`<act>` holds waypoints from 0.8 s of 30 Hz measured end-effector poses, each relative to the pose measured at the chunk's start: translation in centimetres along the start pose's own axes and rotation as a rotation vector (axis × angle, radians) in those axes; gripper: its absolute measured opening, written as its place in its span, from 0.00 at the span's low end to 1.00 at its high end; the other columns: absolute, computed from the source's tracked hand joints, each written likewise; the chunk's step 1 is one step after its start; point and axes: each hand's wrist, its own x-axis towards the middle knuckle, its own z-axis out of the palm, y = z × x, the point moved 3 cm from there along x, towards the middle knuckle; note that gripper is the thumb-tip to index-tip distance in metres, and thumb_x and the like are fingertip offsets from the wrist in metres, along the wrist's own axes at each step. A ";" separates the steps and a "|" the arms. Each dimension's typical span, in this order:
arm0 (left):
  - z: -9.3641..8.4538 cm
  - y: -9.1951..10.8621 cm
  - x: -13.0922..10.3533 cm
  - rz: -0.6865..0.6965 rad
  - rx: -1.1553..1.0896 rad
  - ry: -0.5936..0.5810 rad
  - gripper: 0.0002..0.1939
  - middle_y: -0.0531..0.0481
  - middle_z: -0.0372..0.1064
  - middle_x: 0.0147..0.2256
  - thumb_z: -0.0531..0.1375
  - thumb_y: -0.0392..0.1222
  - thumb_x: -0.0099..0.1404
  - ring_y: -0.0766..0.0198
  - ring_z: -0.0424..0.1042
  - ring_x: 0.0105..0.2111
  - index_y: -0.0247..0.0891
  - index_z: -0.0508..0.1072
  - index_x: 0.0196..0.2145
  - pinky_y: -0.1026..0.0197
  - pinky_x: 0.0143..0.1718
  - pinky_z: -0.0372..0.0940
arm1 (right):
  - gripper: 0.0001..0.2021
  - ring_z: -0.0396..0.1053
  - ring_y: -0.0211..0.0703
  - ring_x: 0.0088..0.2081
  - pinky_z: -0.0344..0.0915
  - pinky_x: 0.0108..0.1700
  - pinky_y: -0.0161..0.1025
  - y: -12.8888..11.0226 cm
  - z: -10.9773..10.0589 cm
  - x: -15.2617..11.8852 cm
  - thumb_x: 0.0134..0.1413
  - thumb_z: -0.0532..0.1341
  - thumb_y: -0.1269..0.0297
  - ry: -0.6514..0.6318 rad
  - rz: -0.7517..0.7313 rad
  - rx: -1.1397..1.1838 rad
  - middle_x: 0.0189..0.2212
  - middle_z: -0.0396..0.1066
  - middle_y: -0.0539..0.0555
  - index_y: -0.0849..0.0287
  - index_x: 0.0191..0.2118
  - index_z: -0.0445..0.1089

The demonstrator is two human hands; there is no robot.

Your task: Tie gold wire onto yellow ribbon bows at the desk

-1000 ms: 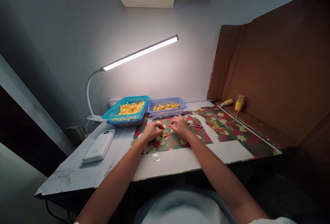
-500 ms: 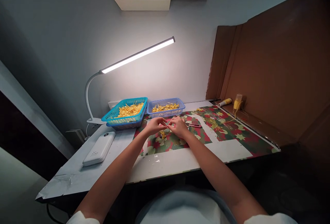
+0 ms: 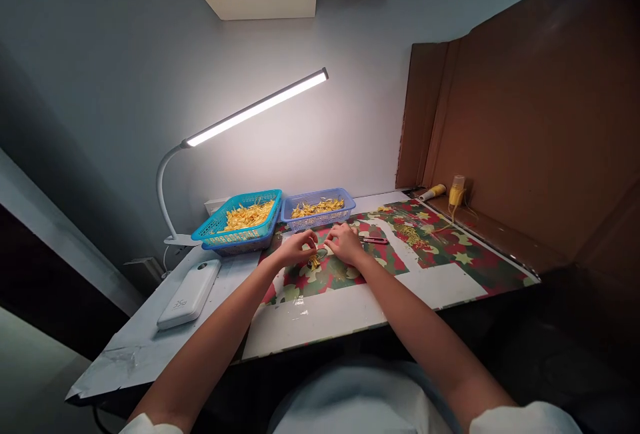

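Head view: left hand (image 3: 297,249), fingers curled, at a small yellow piece (image 3: 314,263) between front and back edges of the bench (image 3: 320,321); right hand (image 3: 345,245) curled just beside; whether either grips, I cannot tell.

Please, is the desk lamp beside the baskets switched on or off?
On. The long bar of the desk lamp glows white, and the wall behind it is brightly lit.

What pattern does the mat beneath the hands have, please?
The mat has a red, green and tan camouflage pattern with stars, seen in the head view.
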 end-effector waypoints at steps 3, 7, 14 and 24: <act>0.1 -0.1 -0.1 0.040 -0.015 -0.040 0.09 0.53 0.72 0.30 0.58 0.41 0.54 0.65 0.67 0.29 0.41 0.67 0.35 0.67 0.28 0.58 | 0.06 0.61 0.47 0.43 0.50 0.45 0.45 0.2 -0.3 0.1 0.53 0.61 0.65 0.031 0.031 -0.001 0.36 0.73 0.54 0.57 0.27 0.72; 0.0 0.0 -0.3 0.080 -0.001 -0.048 0.08 0.53 0.71 0.31 0.57 0.39 0.55 0.65 0.68 0.30 0.41 0.66 0.35 0.66 0.30 0.60 | 0.08 0.61 0.48 0.43 0.49 0.46 0.47 0.6 -0.7 0.2 0.54 0.60 0.66 0.064 0.089 0.002 0.36 0.73 0.53 0.57 0.26 0.71; 0.0 0.2 -0.3 0.064 0.046 -0.043 0.08 0.53 0.71 0.31 0.57 0.39 0.54 0.64 0.68 0.31 0.40 0.67 0.34 0.65 0.34 0.60 | 0.08 0.61 0.48 0.44 0.49 0.46 0.46 0.8 -1.2 0.1 0.54 0.59 0.66 0.081 0.134 -0.008 0.36 0.73 0.53 0.57 0.26 0.70; -0.5 0.1 0.4 -0.022 0.095 0.018 0.12 0.51 0.72 0.33 0.58 0.45 0.56 0.64 0.65 0.31 0.37 0.74 0.35 0.64 0.32 0.58 | 0.08 0.62 0.46 0.43 0.49 0.46 0.44 0.6 -0.8 0.1 0.55 0.59 0.65 0.108 0.045 0.043 0.35 0.73 0.52 0.58 0.27 0.70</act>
